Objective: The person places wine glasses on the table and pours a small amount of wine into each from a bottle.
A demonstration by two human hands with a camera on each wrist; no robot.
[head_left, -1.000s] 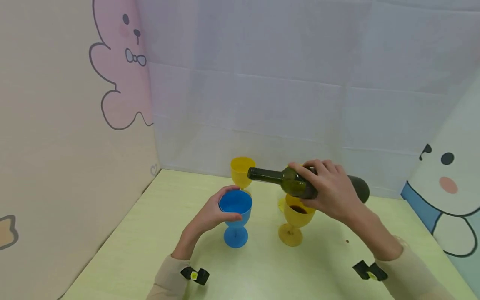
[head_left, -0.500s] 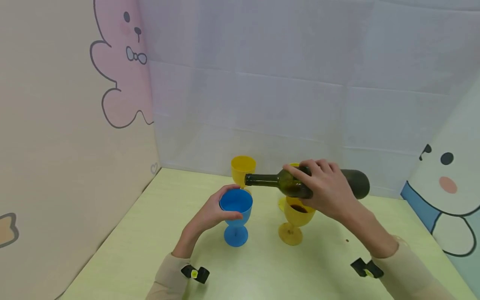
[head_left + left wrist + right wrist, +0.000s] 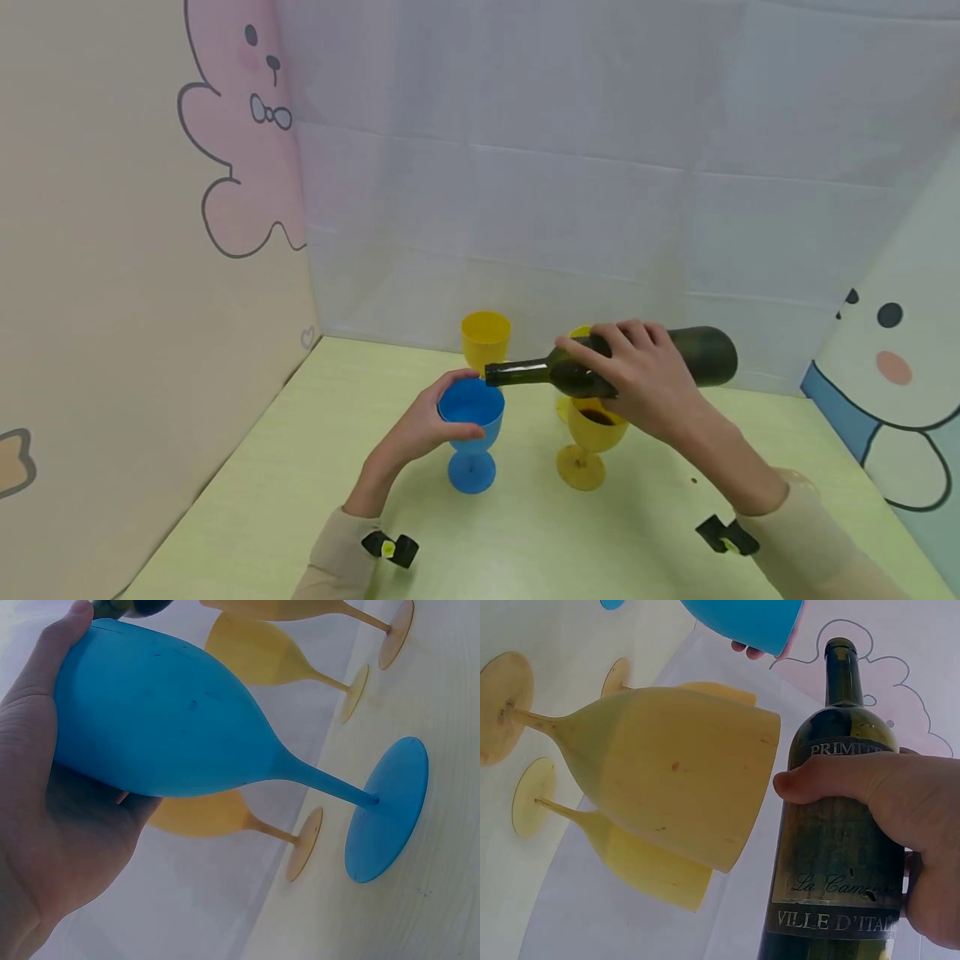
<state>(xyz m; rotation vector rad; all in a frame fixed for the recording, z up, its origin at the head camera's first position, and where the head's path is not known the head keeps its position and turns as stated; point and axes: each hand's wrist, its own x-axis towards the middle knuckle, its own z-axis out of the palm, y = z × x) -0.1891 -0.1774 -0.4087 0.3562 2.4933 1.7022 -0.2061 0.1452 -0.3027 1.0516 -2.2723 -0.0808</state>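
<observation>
Your left hand (image 3: pixel 427 423) curls round the blue cup (image 3: pixel 477 407), your right hand (image 3: pixel 647 371) grips the bottle (image 3: pixel 576 372); drop that wrist and you could knock the yellow cup (image 3: pixel 595 435) just below it.

L hand (image 3: pixel 429 421) + R hand (image 3: pixel 641 377) bare. Sleeves (image 3: pixel 339 552): lt beige, long, plain, slightly wrinkled. Wrist units (image 3: pixel 400 548), 1 per arm: blk, blocky, w/ yel-grn ctr spot (image 3: pixel 387 549).

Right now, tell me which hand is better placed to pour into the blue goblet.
Probably the right hand: it grips the bottle, whose neck points toward the blue goblet. The left hand is occupied holding that goblet and seems suited to steadying it.
</observation>
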